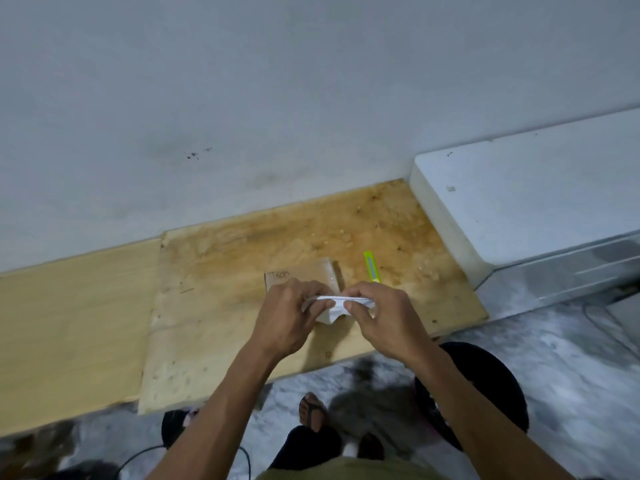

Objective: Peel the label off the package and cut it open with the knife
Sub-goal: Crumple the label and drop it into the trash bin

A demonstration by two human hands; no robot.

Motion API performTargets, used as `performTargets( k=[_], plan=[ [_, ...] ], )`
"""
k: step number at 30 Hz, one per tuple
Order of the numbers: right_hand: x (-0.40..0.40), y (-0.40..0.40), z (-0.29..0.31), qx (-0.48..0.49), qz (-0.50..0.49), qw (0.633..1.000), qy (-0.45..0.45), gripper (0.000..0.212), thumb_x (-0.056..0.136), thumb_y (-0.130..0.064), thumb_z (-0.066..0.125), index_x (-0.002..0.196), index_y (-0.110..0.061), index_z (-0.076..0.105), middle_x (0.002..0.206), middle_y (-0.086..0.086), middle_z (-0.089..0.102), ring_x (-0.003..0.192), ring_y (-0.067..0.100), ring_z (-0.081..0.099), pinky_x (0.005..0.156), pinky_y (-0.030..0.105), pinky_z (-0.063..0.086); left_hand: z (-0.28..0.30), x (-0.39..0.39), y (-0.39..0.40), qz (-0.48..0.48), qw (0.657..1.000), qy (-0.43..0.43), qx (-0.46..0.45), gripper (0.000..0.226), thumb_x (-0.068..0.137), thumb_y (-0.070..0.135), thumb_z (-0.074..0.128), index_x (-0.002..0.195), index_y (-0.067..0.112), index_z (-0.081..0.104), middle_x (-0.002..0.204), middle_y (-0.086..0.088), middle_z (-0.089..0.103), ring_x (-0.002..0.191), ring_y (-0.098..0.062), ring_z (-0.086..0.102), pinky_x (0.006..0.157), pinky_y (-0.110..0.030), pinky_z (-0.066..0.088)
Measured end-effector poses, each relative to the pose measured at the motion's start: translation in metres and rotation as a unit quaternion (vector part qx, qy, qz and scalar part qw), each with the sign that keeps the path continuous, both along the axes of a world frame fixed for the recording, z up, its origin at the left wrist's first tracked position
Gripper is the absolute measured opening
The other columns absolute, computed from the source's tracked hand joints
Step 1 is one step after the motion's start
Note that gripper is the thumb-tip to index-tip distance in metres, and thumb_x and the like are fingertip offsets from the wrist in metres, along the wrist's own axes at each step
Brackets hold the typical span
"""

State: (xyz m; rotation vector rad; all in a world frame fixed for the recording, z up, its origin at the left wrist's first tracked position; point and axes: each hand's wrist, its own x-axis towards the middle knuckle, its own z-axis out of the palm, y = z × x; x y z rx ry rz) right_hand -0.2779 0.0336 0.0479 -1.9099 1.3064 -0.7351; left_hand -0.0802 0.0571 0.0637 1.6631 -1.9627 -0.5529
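Note:
A small brown package (pixel 304 274) with handwriting on top lies on the stained plywood board (pixel 221 306), just beyond my hands. My left hand (pixel 290 315) and my right hand (pixel 375 318) both pinch a crumpled white label (pixel 334 306), held between them a little above the board. Whether the label still touches the package I cannot tell, as my hands hide its near edge. A yellow-green utility knife (pixel 372 267) rests on the board to the right of the package, beyond my right hand, untouched.
A white appliance (pixel 519 195) stands at the right against the grey wall. A pale wooden panel (pixel 69 323) adjoins the board on the left. Below the board's front edge are a black round stool (pixel 491 386), my sandalled foot (pixel 311 410) and cables on the speckled floor.

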Motion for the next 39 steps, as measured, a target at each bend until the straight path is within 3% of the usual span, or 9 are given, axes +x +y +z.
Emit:
performTargets(
  k=[6,12,15,19,27,30,32,35,39],
  plan=[
    [-0.021,0.040,-0.002,-0.074,-0.081,0.992,0.058,0.016,0.095,-0.032,0.056,0.097,-0.026,0.070,0.086,-0.007,0.062,0.080,0.018,0.056,0.064,0.036,0.049,-0.010,-0.041,0.012,-0.070,0.997,0.014,0.006,0.025,0.096,0.041,0.051,0.088,0.026,0.070,0.076,0.006,0.068,0.072,-0.017,0.061,0.063,-0.038,0.048],
    [-0.040,0.066,0.003,-0.048,-0.205,0.972,0.106,0.012,0.091,-0.024,0.058,0.092,-0.016,0.067,0.087,0.004,0.064,0.082,0.028,0.062,0.067,0.040,0.052,-0.009,-0.074,0.007,-0.147,0.988,0.012,-0.037,0.020,0.093,0.031,0.057,0.082,0.021,0.069,0.074,0.002,0.064,0.069,-0.021,0.058,0.061,-0.040,0.047],
    [-0.039,0.076,0.006,-0.026,-0.238,0.962,0.134,0.029,0.093,-0.035,0.040,0.091,-0.018,0.064,0.088,0.003,0.063,0.085,0.027,0.060,0.071,0.044,0.052,-0.008,-0.079,0.003,-0.197,0.979,-0.021,-0.053,0.025,0.092,0.033,0.052,0.076,0.023,0.068,0.072,0.004,0.064,0.071,-0.022,0.058,0.063,-0.040,0.046],
    [-0.018,0.099,0.005,0.044,-0.320,0.942,0.090,0.029,0.092,-0.038,0.040,0.083,-0.020,0.060,0.085,0.002,0.062,0.080,0.023,0.057,0.071,0.043,0.048,-0.006,-0.072,0.018,-0.220,0.972,-0.032,-0.079,0.018,0.084,0.021,0.057,0.069,0.023,0.068,0.067,0.003,0.061,0.069,-0.025,0.056,0.061,-0.033,0.033],
    [0.016,0.139,0.008,0.108,-0.476,0.872,-0.017,0.020,0.094,-0.019,0.057,0.077,-0.017,0.066,0.072,-0.007,0.064,0.068,0.005,0.058,0.059,0.023,0.044,-0.031,-0.067,0.032,-0.312,0.938,0.058,-0.143,0.012,0.077,0.008,0.072,0.075,0.019,0.072,0.073,0.006,0.067,0.072,-0.021,0.059,0.063,-0.039,0.045],
    [0.012,0.147,0.020,0.133,-0.535,0.832,-0.061,0.035,0.092,-0.015,0.057,0.058,-0.022,0.054,0.056,-0.012,0.053,0.056,0.001,0.051,0.053,0.020,0.037,-0.023,-0.080,0.035,-0.341,0.922,0.088,-0.162,0.013,0.075,0.005,0.072,0.075,0.018,0.072,0.075,0.005,0.069,0.073,-0.020,0.059,0.066,-0.039,0.044],
    [0.002,0.151,0.024,0.134,-0.581,0.795,-0.110,0.038,0.092,-0.013,0.056,0.056,-0.008,0.048,0.051,-0.003,0.045,0.048,0.010,0.042,0.051,0.025,0.034,-0.012,-0.091,0.041,-0.356,0.912,0.112,-0.171,0.015,0.075,0.002,0.073,0.074,0.017,0.072,0.075,0.004,0.069,0.073,-0.019,0.059,0.067,-0.036,0.044],
    [-0.019,0.156,0.033,0.124,-0.624,0.745,-0.201,0.027,0.093,-0.019,0.062,0.075,0.001,0.068,0.068,0.016,0.064,0.059,0.024,0.057,0.055,0.042,0.051,-0.002,-0.104,0.046,-0.318,0.931,0.135,-0.115,0.007,0.080,0.012,0.070,0.079,0.018,0.073,0.079,0.003,0.071,0.078,-0.018,0.061,0.071,-0.031,0.045],
    [-0.036,0.164,0.041,0.133,-0.561,0.802,-0.155,0.006,0.087,-0.025,0.073,0.081,-0.023,0.075,0.081,-0.004,0.075,0.080,0.016,0.070,0.073,0.035,0.058,0.000,-0.111,0.033,-0.304,0.942,0.130,-0.048,0.010,0.086,0.023,0.067,0.081,0.019,0.075,0.081,0.004,0.073,0.080,-0.018,0.064,0.071,-0.018,0.035]
  ],
)
